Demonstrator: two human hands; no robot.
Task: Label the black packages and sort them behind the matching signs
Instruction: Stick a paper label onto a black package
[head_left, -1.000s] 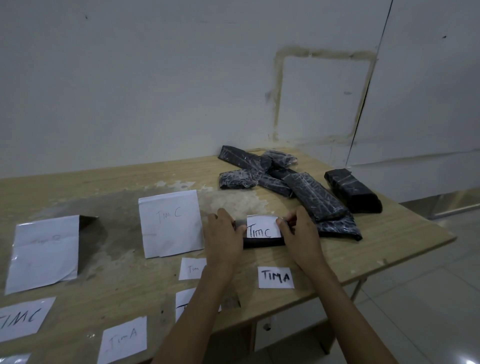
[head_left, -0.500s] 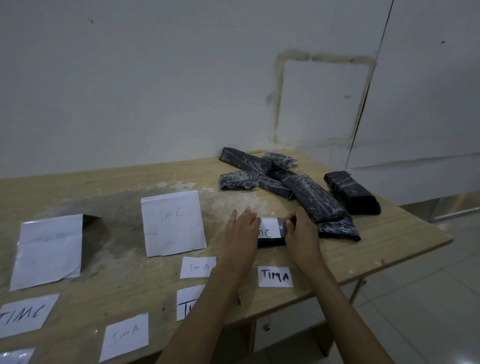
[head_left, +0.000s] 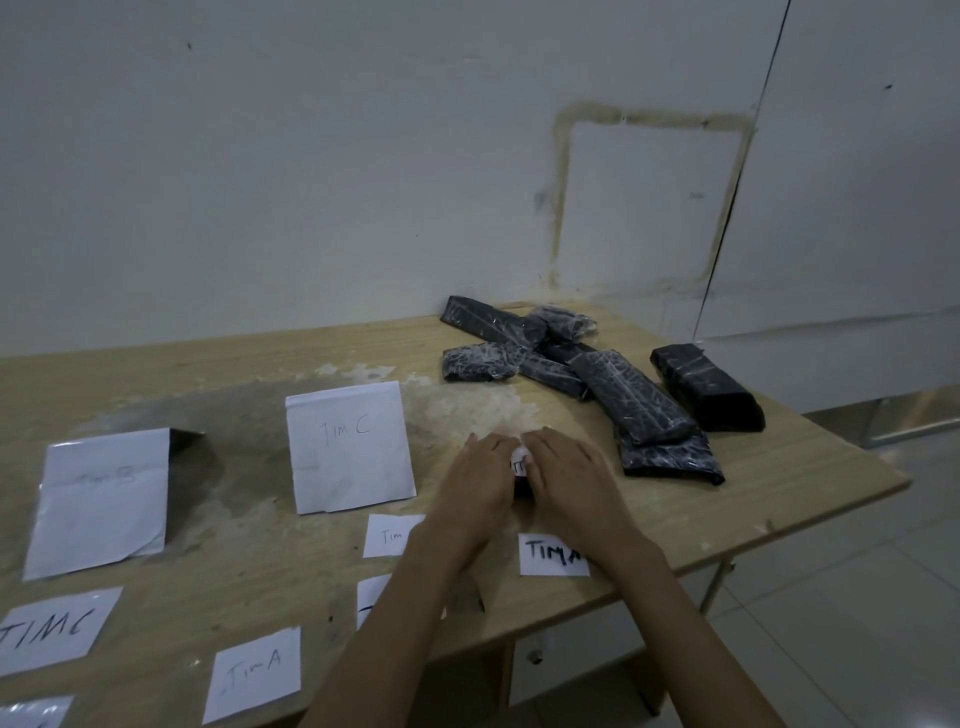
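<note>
My left hand (head_left: 480, 480) and my right hand (head_left: 569, 480) lie side by side, pressed flat on a small black package (head_left: 521, 487) with a white paper label (head_left: 519, 464). Only a sliver of the label and package shows between them. An upright "Tim C" sign (head_left: 350, 447) stands just left of my hands. Another upright sign (head_left: 101, 501) stands at the far left. A pile of black packages (head_left: 587, 379) lies behind and right of my hands.
Loose labels lie on the wooden table (head_left: 779, 478): "TIM A" (head_left: 553, 556) under my right wrist, "Tim" (head_left: 392, 535), "TIM C" (head_left: 52, 629), "Tim A" (head_left: 254, 673). The table's right edge drops to a tiled floor. A white wall is behind.
Both hands slid together over the labelled package. The "Tim C" label, plainly visible between them a second ago, is now almost fully covered.
</note>
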